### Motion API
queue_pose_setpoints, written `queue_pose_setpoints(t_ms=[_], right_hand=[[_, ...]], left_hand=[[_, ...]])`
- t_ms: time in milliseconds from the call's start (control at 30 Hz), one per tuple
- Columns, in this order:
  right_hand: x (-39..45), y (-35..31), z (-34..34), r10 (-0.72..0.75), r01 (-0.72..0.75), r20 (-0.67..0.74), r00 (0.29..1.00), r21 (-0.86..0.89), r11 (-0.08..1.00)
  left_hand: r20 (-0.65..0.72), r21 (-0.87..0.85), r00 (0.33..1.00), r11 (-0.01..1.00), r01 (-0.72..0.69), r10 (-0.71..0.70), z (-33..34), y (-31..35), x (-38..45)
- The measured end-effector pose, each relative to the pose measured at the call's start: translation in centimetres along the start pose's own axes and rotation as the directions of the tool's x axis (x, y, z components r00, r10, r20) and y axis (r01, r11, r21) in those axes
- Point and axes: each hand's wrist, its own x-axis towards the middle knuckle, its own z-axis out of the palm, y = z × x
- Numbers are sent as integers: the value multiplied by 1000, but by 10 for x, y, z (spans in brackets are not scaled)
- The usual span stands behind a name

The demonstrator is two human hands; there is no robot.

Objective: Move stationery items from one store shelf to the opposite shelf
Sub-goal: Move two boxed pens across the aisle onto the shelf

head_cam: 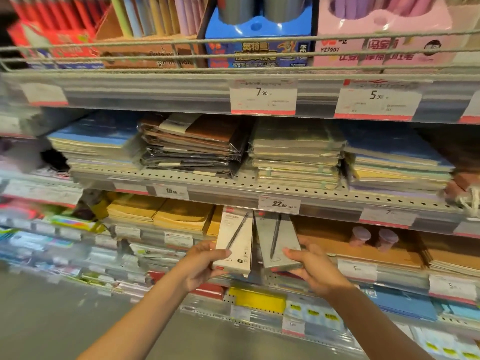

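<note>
Now both hands (201,266) (315,271) each grip a pen box (235,242) (279,242).

Up top, behind a wire rail (233,57), stand a blue display box (259,45) and a pink display box (384,40). On the shelf edge below hang price tags reading 7.90 (263,97) and 5.9 (378,101). The middle shelf (233,181) carries flat notebook stacks: blue-covered ones (96,144) at its left end, brown wrapped ones (194,144) beside them. A 22.00 tag (280,204) hangs on its front edge. Grey floor (52,320) lies lower left.
</note>
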Motion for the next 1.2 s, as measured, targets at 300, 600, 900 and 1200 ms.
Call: queue_pose_setpoints(t_ms=[300,600,900,1200], right_hand=[[-12,14,104,-15,39,198,980,-119,992],[-7,47,242,50,24,353,934,-202,979],[-18,100,440,69,60,515,855,-229,971],[-11,153,605,118,24,624,772,-213,977]], left_hand=[[-137,-127,987,987,-101,83,-88,-5,-65],[-323,-207,933,950,-235,160,-208,-2,-134],[-469,-196,855,918,-345,222,-379,15,-232],[-592,-217,760,855,-471,268,-523,26,-315]])
